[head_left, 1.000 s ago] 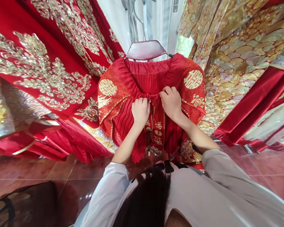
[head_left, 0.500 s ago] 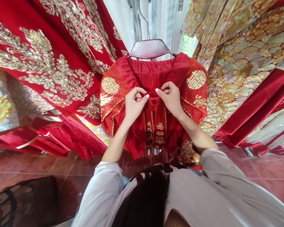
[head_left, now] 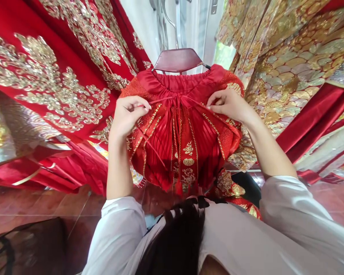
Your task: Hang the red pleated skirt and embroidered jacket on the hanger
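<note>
A red garment (head_left: 186, 133) with gold embroidery and pleats hangs from a dark red hanger (head_left: 177, 60). A thin red drawstring (head_left: 164, 100) runs out to both sides from the middle of its neckline. My left hand (head_left: 129, 114) pinches one side of the string, and a loose end trails down below the fingers. On the other side, my right hand (head_left: 229, 105) is closed with thumb and finger on the other length of string. The string looks stretched between the hands, and the neckline is gathered at its centre.
Red cloth with silver-gold beading (head_left: 63, 88) hangs at the left. A gold scale-patterned garment (head_left: 298, 76) hangs at the right. A dark bag-like object (head_left: 31, 244) lies on the reddish tiled floor (head_left: 86, 214). A metal frame and pale curtain stand behind the hanger.
My hands have moved apart, left hand to the left and right hand to the right, drawing the string out. The neckline has gathered tighter and the front edges have come together.
</note>
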Demonstrator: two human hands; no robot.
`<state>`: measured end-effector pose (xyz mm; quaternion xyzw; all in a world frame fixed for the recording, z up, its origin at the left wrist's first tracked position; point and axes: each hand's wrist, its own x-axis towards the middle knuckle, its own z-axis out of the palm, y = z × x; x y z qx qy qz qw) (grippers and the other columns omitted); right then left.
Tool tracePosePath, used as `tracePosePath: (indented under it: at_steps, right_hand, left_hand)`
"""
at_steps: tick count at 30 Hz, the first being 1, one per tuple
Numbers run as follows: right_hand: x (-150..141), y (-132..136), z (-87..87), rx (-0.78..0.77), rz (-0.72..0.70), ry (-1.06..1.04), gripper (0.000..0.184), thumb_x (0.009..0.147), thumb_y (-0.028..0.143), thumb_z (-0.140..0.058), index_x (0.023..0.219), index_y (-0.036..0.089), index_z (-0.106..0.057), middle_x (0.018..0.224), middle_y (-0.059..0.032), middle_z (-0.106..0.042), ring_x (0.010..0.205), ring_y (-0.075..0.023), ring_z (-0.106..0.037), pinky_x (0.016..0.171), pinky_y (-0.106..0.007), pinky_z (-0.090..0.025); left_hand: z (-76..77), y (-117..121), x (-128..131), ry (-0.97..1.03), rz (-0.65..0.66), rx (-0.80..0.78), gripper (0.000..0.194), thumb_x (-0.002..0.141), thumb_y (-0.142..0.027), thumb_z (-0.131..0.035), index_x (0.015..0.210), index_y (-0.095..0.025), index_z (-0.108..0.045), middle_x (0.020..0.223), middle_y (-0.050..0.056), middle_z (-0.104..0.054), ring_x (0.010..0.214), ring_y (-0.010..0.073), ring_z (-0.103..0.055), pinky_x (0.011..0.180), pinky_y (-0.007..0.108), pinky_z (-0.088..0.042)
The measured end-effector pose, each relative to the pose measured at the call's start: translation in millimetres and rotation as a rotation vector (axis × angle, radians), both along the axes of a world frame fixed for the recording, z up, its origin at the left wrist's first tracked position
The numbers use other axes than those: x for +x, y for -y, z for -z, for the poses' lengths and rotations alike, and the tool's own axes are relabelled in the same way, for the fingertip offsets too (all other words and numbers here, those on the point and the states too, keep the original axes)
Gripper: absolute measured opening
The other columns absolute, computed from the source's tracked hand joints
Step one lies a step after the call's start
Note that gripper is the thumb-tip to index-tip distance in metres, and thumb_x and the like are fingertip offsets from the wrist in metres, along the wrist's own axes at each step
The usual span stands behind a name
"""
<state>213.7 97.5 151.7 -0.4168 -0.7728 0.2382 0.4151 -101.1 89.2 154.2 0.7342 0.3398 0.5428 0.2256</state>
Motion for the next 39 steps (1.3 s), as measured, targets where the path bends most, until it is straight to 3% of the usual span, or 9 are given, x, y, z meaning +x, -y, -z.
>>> tracePosePath:
  at_steps: [4, 9, 13, 15, 18, 23, 30, 34, 39]
  right_hand:
    - [-16.0, 5.7, -9.3, -0.09, -0.231, 0.039, 0.011, 0.066, 0.023, -0.075, 0.071, 0.015, -0.069, 0.047, 0.007, -0.046, 0.047, -0.0033, -0.038, 0.051, -0.02, -0.034]
    - [-41.4, 4.7, -19.4, -0.107, -0.254, -0.178, 0.015, 0.071, 0.026, -0.073, 0.075, 0.013, -0.068, 0.049, 0.0063, -0.046, 0.044, -0.0021, -0.036, 0.044, -0.018, -0.028]
    - [-57.3, -3.3, -21.1, -0.009, -0.168, -0.265, 0.018, 0.082, 0.03, -0.063, 0.09, 0.015, -0.069, 0.052, 0.0062, -0.045, 0.043, -0.0036, -0.033, 0.043, -0.019, -0.026]
    - [-62.3, -8.4, -20.0, 0.078, -0.092, -0.219, 0.017, 0.083, 0.026, -0.063, 0.095, 0.015, -0.069, 0.053, 0.0065, -0.042, 0.046, -0.0045, -0.032, 0.046, -0.02, -0.028]
    - [-68.3, -13.3, -15.9, 0.228, 0.006, -0.064, 0.02, 0.084, 0.019, -0.061, 0.102, 0.016, -0.068, 0.056, 0.0055, -0.043, 0.051, -0.0065, -0.036, 0.053, -0.02, -0.034]
    - [-74.9, -15.0, -7.1, 0.385, 0.064, 0.178, 0.022, 0.09, 0.022, -0.051, 0.105, 0.02, -0.068, 0.079, -0.0024, -0.061, 0.072, -0.0128, -0.055, 0.073, -0.026, -0.041]
    - [-76.3, -26.3, -2.0, 0.431, 0.09, 0.272, 0.022, 0.092, 0.025, -0.044, 0.094, 0.02, -0.066, 0.08, -0.0027, -0.059, 0.081, -0.0153, -0.057, 0.08, -0.028, -0.041]
    - [-67.2, -22.3, -2.1, 0.442, 0.189, 0.303, 0.016, 0.087, 0.025, -0.049, 0.087, 0.017, -0.062, 0.077, -0.0042, -0.058, 0.08, -0.0164, -0.055, 0.076, -0.029, -0.041]
    - [-48.5, -11.6, -1.9, 0.428, 0.399, 0.267, 0.01, 0.082, 0.021, -0.051, 0.076, 0.017, -0.058, 0.073, -0.0067, -0.057, 0.073, -0.0174, -0.053, 0.071, -0.031, -0.042]
  left_hand:
    - [-5.5, 7.6, 8.7, -0.187, -0.384, 0.178, 0.01, 0.069, -0.01, -0.069, 0.071, -0.02, -0.068, 0.061, 0.0, -0.049, 0.056, 0.0137, -0.044, 0.054, 0.027, -0.033]
    - [-15.2, -13.7, 41.4, -0.11, -0.692, 0.298, 0.01, 0.075, -0.014, -0.072, 0.073, -0.02, -0.064, 0.079, 0.003, -0.051, 0.078, 0.0189, -0.052, 0.071, 0.03, -0.04]
    - [-15.5, -27.7, 64.9, 0.034, -0.404, 0.217, 0.014, 0.076, -0.014, -0.073, 0.067, -0.016, -0.062, 0.065, 0.0, -0.05, 0.066, 0.0139, -0.051, 0.065, 0.026, -0.04]
    - [-12.6, -29.0, 73.3, 0.043, -0.201, 0.138, 0.016, 0.077, -0.016, -0.072, 0.065, -0.015, -0.062, 0.06, -0.001, -0.05, 0.059, 0.012, -0.049, 0.058, 0.024, -0.039]
    - [-7.3, -28.2, 80.9, 0.072, -0.082, 0.074, 0.017, 0.075, -0.015, -0.072, 0.063, -0.014, -0.061, 0.058, -0.001, -0.051, 0.055, 0.0105, -0.048, 0.054, 0.023, -0.037]
    - [0.3, -29.6, 80.5, 0.066, -0.075, 0.079, 0.016, 0.075, -0.011, -0.069, 0.063, -0.015, -0.059, 0.06, -0.001, -0.051, 0.057, 0.0099, -0.048, 0.056, 0.023, -0.039]
    - [7.6, -23.5, 78.7, -0.111, -0.139, 0.149, 0.014, 0.075, -0.011, -0.066, 0.071, -0.017, -0.055, 0.081, 0.003, -0.053, 0.078, 0.0171, -0.056, 0.07, 0.029, -0.046]
    - [5.7, -13.5, 74.6, -0.276, -0.273, 0.287, 0.011, 0.079, -0.017, -0.064, 0.077, -0.018, -0.053, 0.099, 0.008, -0.053, 0.096, 0.0234, -0.055, 0.081, 0.034, -0.047]
    - [5.6, -5.1, 58.9, -0.253, -0.473, 0.304, 0.015, 0.077, -0.016, -0.066, 0.075, -0.018, -0.051, 0.091, 0.008, -0.055, 0.098, 0.0265, -0.054, 0.087, 0.038, -0.045]
